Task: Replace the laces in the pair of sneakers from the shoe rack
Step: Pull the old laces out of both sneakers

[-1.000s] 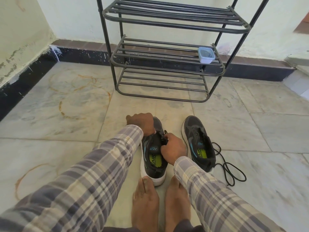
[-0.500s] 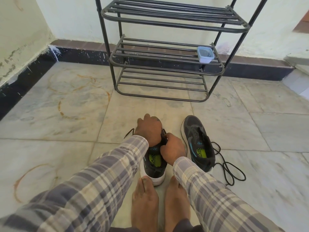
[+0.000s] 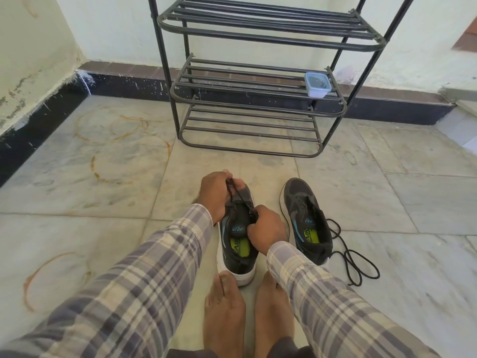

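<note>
Two sneakers (image 3: pixel 237 244), one rack (image 3: pixel 258 38), one tub (image 3: pixel 317 85), maybe two laces (image 3: pixel 346 254).

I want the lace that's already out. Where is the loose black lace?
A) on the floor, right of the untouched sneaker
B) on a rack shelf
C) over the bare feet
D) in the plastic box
A: the loose lace lies in loops on the floor, just right of the sneaker that neither hand touches.
</note>
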The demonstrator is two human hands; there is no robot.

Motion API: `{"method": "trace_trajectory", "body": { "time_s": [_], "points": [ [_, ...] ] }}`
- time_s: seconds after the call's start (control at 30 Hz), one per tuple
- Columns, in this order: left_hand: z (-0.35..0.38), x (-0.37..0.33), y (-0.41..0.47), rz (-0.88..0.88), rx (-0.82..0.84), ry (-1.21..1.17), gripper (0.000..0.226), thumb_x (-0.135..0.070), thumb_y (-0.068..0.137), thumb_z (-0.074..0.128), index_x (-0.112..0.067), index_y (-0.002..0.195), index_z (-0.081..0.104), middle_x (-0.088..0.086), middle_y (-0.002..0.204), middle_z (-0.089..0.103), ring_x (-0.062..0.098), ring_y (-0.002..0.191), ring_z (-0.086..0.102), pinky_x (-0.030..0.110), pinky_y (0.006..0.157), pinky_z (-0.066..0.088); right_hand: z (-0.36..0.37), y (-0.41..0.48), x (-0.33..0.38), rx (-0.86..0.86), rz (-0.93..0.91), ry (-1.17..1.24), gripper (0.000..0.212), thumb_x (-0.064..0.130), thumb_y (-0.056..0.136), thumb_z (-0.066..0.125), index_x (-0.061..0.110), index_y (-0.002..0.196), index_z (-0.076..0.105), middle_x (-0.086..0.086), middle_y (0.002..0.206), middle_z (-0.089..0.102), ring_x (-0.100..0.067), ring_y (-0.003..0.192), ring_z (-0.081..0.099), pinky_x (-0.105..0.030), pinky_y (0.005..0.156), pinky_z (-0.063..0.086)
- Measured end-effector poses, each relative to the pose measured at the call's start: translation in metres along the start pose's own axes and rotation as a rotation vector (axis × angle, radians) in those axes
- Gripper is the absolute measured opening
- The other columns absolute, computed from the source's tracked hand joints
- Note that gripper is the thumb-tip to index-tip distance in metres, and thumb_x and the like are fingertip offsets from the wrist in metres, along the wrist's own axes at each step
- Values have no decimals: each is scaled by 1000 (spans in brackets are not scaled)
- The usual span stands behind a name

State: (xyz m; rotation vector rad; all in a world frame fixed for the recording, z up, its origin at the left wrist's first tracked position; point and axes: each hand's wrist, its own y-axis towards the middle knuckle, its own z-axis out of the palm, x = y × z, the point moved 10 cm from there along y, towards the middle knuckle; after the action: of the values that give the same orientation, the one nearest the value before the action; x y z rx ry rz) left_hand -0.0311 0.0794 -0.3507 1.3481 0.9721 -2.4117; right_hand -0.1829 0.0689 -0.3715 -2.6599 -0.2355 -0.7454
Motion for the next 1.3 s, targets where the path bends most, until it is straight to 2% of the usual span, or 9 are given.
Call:
{"method": "trace_trajectory", "body": {
  "time_s": [0.07,0.2,0.33,0.47,0.6,0.7,0.97,1.13,1.3],
  "points": [
    [2,-17,4,247,1,574,20,-16,100,48,-6,87,60,9,72,61,24,70,61,31,65,47,0,0,0,-2,-2,-3,37,16,85,58,19,122,57,-7,116,64,-32,104,61,-42,90,53],
    [32,-4,4,507,191,1659,26,-22,100,46,-18,121,62,7,122,57,29,113,52,41,96,41,0,0,-1,0,8,-1,38,14,85,57,18,122,57,-9,117,63,-32,105,61,-43,90,53],
    [42,6,-4,577,203,2173,29,-29,101,47,-22,127,58,4,132,49,27,123,43,45,101,33,1,0,0,3,4,-13,36,15,85,57,18,122,57,-9,116,63,-31,105,61,-44,90,54],
    [32,-2,0,406,87,1920,34,-33,98,43,-15,121,60,7,126,49,30,119,45,46,101,38,1,1,0,7,-2,-28,35,16,87,57,18,121,57,-8,116,63,-31,105,61,-42,89,53],
    [-7,4,6,-44,-33,479,16,-20,89,53,-11,77,61,9,84,61,24,76,57,35,69,51,1,1,-1,11,1,-28,31,16,86,57,20,117,58,-6,112,64,-30,100,62,-41,88,54],
    [0,0,4,-92,44,-51,25,-17,101,45,-13,78,53,8,76,65,23,77,63,31,67,49,2,1,0,7,4,-28,30,16,86,58,20,116,58,-5,111,64,-30,99,62,-42,88,54],
    [-49,-31,17,175,-397,433,34,-23,96,60,-14,64,53,2,64,48,22,65,45,28,59,38,1,-2,0,12,11,-24,32,17,87,57,18,119,57,-7,113,63,-31,101,61,-44,90,54],
    [-64,-32,28,91,-356,754,28,-12,97,51,3,117,64,18,115,67,34,107,64,38,87,51,4,0,1,12,0,-31,31,19,85,58,19,116,57,-7,111,63,-30,99,62,-46,89,54],
    [-73,-52,22,221,-468,845,22,-8,93,57,-3,105,74,11,111,71,29,105,66,32,83,52,3,-2,13,14,-96,-182,42,14,87,64,20,126,48,-7,118,53,-30,107,58,-46,91,53]
  ]
}}
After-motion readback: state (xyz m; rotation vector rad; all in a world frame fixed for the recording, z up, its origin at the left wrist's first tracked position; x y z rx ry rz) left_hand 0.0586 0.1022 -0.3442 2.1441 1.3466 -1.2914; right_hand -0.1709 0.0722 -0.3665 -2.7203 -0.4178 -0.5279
